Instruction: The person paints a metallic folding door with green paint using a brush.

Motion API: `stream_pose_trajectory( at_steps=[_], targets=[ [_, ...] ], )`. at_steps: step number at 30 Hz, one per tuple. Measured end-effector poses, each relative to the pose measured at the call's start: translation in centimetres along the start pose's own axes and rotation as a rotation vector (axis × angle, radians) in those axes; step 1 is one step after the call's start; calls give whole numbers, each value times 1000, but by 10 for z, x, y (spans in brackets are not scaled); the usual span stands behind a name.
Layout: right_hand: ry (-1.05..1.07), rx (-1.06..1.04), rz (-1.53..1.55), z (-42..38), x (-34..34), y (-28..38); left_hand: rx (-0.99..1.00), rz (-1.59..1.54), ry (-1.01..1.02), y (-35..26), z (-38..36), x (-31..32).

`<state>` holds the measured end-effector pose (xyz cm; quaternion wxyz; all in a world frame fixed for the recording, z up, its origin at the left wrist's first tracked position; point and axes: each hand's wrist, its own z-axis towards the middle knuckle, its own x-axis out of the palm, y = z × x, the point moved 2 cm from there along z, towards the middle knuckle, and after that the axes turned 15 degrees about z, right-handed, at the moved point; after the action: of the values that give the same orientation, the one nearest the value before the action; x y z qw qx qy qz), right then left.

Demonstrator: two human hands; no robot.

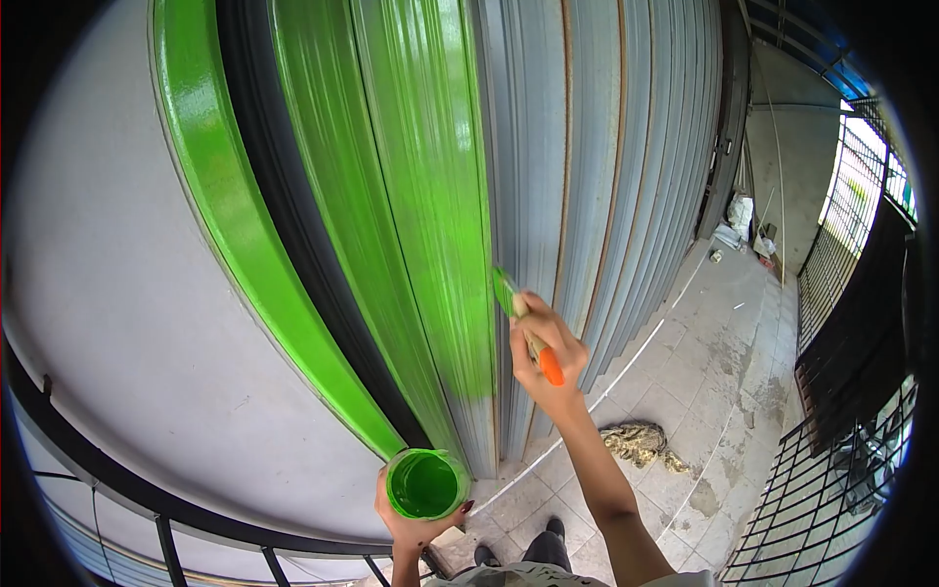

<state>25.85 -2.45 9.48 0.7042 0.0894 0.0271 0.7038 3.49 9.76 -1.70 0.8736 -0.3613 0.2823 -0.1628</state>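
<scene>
My right hand (548,350) is closed around a paintbrush (551,367) with a pale handle and an orange end. Its bristles, coated green, are against or very close to the edge of a green-painted panel (430,196) of the folding metal door. To the right of that edge the door's grey panels (597,176) are bare of green. Low in the view, my left hand (399,519) grips an open paint can (427,484) from the side and below. Green paint shows inside the can, and its rim is smeared green.
A green door frame (245,235) and white wall (108,225) lie to the left. A crumpled cloth (641,445) rests on the tiled floor (636,391). A black railing (161,538) curves along the lower left; a black metal grille (782,499) stands at right.
</scene>
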Motion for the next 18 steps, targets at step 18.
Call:
stream_pose_trajectory(
  at_steps=[18],
  targets=[
    [-44,83,52,-35,7,-9,-14,-37,5,-9,4,-2]
  ],
)
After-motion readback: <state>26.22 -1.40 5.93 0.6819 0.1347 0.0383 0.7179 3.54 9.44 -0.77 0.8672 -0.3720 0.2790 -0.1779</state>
